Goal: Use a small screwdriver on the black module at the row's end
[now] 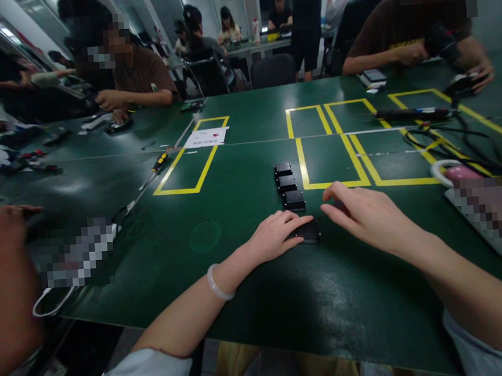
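Note:
My left hand, with a pale bracelet on its wrist, grips a small flat black block on the green table, its fingers along the far side and thumb at the near side. Just right of it, my right hand has its thumb and forefinger curled toward each other. A thin dark piece shows beside those fingertips, too small to name. Beyond the held block, three similar black blocks stand in a row leading away from me, with small shiny points on their sides.
Yellow tape outlines mark the green table. A yellow-and-black handled tool and a white paper lie left. Blurred-out devices rest at both sides, with cables on the right. Other people sit across; someone's arm reaches in left.

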`<state>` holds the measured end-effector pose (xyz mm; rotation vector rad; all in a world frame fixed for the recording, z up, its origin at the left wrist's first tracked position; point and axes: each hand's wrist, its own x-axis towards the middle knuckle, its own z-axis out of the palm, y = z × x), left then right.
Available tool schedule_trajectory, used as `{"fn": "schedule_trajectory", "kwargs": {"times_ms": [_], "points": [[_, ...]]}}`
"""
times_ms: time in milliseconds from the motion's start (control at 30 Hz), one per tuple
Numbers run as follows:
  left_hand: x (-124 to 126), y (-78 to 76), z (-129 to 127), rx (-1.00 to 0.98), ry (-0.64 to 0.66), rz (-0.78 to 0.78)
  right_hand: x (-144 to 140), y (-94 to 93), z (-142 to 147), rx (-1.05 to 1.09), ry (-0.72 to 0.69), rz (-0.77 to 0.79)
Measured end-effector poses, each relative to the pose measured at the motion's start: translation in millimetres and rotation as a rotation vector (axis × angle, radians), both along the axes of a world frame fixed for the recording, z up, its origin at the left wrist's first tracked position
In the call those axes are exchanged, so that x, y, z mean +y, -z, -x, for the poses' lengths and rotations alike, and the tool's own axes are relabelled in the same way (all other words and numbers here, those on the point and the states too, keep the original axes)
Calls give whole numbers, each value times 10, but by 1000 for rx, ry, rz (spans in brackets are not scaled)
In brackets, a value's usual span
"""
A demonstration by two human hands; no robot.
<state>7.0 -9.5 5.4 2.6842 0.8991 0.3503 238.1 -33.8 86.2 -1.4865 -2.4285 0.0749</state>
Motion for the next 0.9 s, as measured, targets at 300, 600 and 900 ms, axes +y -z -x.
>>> {"fn": "schedule_trajectory", "kwargs": {"times_ms": [300, 600, 900], "points": [[-4, -12, 4, -1, 0, 11, 14, 34, 6, 25, 49, -1], [-6, -20, 4, -5, 1, 11, 30, 43, -30, 9, 18, -5], [-8, -7, -3, 5, -4, -5, -3, -7, 2, -4, 55, -22]]}}
